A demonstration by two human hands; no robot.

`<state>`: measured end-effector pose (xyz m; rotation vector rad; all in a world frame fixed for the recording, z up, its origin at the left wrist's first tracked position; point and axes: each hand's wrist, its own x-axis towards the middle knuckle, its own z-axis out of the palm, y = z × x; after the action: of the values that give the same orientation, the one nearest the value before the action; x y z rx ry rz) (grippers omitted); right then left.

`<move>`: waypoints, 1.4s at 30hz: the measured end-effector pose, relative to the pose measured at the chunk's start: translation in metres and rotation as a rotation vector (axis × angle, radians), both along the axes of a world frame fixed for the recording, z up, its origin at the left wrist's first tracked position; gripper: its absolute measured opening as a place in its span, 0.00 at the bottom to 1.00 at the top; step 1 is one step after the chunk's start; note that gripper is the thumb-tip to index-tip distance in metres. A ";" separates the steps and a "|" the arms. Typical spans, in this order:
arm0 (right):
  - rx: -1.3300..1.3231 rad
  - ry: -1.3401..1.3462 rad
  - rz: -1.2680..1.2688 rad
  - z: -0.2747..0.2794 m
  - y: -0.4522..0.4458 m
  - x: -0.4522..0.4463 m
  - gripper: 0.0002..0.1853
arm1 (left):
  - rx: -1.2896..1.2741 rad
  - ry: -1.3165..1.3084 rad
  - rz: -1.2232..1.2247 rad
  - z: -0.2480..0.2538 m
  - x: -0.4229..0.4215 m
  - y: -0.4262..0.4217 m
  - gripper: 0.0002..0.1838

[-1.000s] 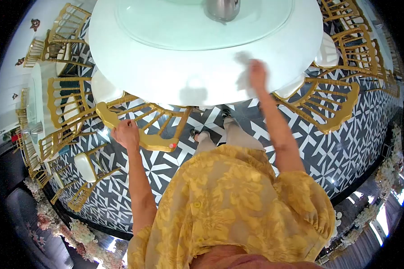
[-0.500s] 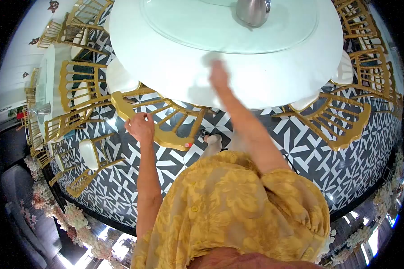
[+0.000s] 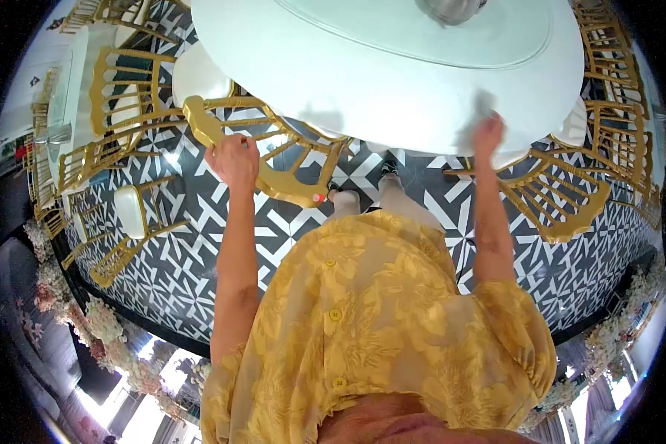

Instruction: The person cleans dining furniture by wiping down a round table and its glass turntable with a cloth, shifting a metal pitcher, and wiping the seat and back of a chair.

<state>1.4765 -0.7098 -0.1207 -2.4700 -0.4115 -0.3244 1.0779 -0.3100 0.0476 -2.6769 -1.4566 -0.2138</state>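
Note:
My left hand [image 3: 234,159] is closed around the top rail of a gold chair [image 3: 288,186], whose spindled back stands at the near left of the round table. A small red spot marks the near end of that rail. Over the white tabletop [image 3: 392,111], close to its right front edge, is my right hand [image 3: 488,135], blurred by motion, with its fingers curled in. A smeared grey patch shows just beyond its fingers. I cannot make out whether this is a cloth or a shadow.
A glass turntable [image 3: 422,37] bears a shiny metal vessel [image 3: 451,9]. Another gold chair [image 3: 559,196] stands at the near right, and more line both sides. A white-seated chair [image 3: 131,212] is on the patterned floor at left. Flower garlands [image 3: 107,325] run behind me.
My right hand has swept rightward across the tabletop, from near the middle to the right front edge. The left hand stays on the chair. My view has shifted, so the table sits higher.

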 end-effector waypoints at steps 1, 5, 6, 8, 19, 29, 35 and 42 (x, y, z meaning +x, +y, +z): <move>-0.104 -0.111 -0.075 -0.004 -0.028 0.011 0.16 | 0.024 -0.024 -0.023 0.004 0.002 -0.001 0.10; -0.172 -0.339 0.075 -0.023 0.002 -0.028 0.16 | 0.014 -0.018 -0.010 0.011 0.005 -0.004 0.08; -0.100 -0.019 0.016 -0.005 0.011 -0.040 0.16 | 0.010 -0.019 -0.010 0.011 0.005 -0.004 0.08; -0.202 -0.082 0.363 -0.022 0.105 -0.112 0.17 | 0.050 -0.048 -0.026 0.003 0.002 -0.002 0.09; 0.065 0.081 0.659 0.012 0.130 -0.112 0.12 | 0.013 -0.046 -0.038 0.007 0.002 0.001 0.10; -0.226 -0.003 -0.026 -0.022 0.078 -0.005 0.21 | 0.015 -0.091 -0.013 0.000 0.002 0.000 0.10; -0.037 0.352 1.119 0.032 0.257 -0.214 0.17 | -0.072 -0.094 -0.007 0.016 0.002 -0.007 0.10; 0.256 0.664 0.728 0.013 0.240 -0.187 0.13 | -0.077 -0.158 -0.067 0.011 -0.002 0.000 0.09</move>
<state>1.2895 -0.4694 -0.1081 -1.8649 -0.8546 0.6757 1.0756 -0.3101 0.0591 -2.8312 -1.4454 -0.3896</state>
